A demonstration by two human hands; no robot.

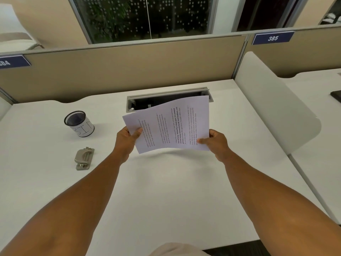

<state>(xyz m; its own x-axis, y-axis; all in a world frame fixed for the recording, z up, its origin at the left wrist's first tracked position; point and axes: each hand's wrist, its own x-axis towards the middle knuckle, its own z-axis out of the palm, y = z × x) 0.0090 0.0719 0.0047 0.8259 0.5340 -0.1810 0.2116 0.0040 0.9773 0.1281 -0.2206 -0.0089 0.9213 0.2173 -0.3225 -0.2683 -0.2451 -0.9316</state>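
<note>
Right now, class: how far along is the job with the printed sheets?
Done: the sheets are up off the desk. In hand: the left hand and right hand pinch their near corners. Still to do: probably punching; the hole punch lies apart, untouched.

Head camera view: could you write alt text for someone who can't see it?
A person's left hand and right hand pinch a printed paper by its near corners, holding it above a white desk. On the desk to the left stand a black mesh cup with a white label and a metal hole punch.
</note>
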